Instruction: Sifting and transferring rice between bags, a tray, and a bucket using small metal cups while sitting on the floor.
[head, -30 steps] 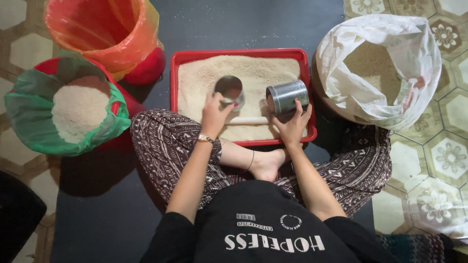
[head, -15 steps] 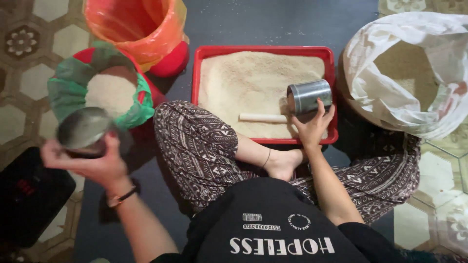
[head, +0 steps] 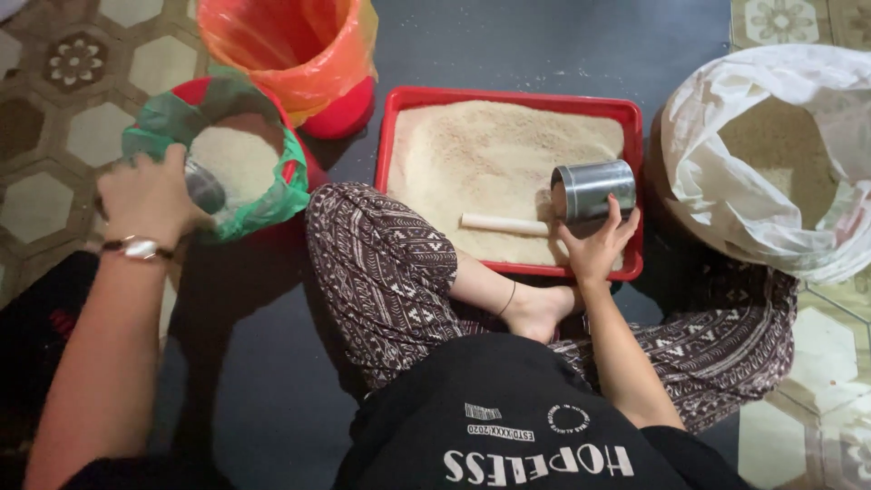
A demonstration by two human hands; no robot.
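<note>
Red tray (head: 399, 145) of grain sits at twelve o'clock; a white sack (head: 726, 127) at two, a green-lined tub (head: 272, 195) at ten. Left hand (head: 150, 195), fingers closed round a tin (head: 205, 189), tips it over the tub. Right hand (head: 594, 245) clasps another tin (head: 594, 189) on the tray, beside a stick (head: 504, 223).

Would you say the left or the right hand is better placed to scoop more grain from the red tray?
Right: the right hand holds a metal can over the red tray.
</note>
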